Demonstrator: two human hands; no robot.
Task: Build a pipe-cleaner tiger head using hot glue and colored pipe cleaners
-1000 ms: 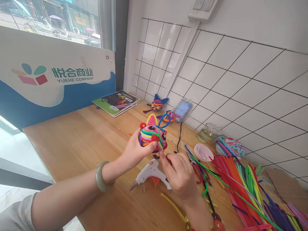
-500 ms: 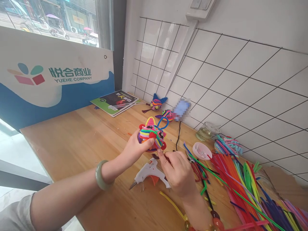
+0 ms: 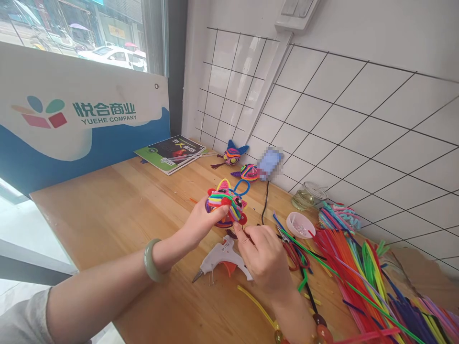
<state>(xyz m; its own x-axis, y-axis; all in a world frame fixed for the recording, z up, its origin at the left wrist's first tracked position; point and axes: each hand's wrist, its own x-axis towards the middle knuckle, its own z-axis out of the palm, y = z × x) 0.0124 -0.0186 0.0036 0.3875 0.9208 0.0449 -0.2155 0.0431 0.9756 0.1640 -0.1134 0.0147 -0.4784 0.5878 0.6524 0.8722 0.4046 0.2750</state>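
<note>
My left hand (image 3: 202, 217) is closed around a striped pipe-cleaner animal head (image 3: 234, 205) with a yellow-and-pink ear, dark eyes and a blue loop on top. The thumb presses by its red nose. Just below the head, my right hand (image 3: 263, 253) is closed in a pinch, index fingertip against the head's lower edge; whatever lies between the fingers is hidden. A dark tassel-like piece shows between the two hands. Under them a white glue gun (image 3: 218, 258) lies on the wooden table (image 3: 150, 229), partly covered by my right hand.
Red-handled scissors (image 3: 290, 253), a pink bowl (image 3: 300, 225) of small clear pieces and a glass jar (image 3: 308, 196) stand right. Many pipe cleaners (image 3: 353, 272) spread along the right edge. Finished pipe-cleaner heads (image 3: 234, 155), a blurred phone (image 3: 270, 163) and books (image 3: 174, 152) lie at the back.
Both hands and the animal head keep nearly the same pose; the head sits slightly lower in view. Outside the window a white car has come into sight.
</note>
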